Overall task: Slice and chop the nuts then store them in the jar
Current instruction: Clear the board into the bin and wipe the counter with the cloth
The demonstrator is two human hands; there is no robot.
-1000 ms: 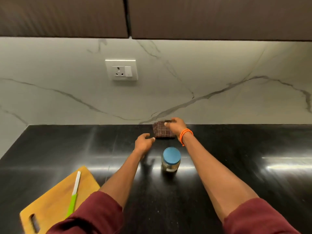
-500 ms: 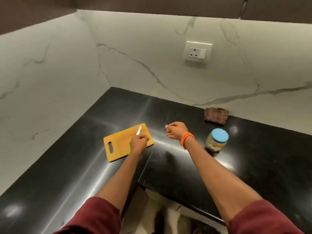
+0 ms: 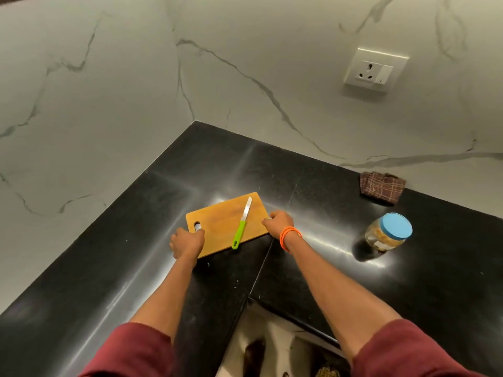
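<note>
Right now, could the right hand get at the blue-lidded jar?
Probably yes: the right hand grips the cutting board, but only bare counter lies between it and the jar.

— Where are the arms?

— Both reach forward, bare from the dark red sleeves down. The left hand (image 3: 187, 242) is at the near left corner of the cutting board (image 3: 217, 227), fingers curled round its edge by the handle hole.

— And the other?

— The right hand (image 3: 278, 222) grips the board's right edge, fingers bent over it, knuckles up. An orange band (image 3: 290, 236) circles that wrist. The forearms angle inward toward each other.
</note>
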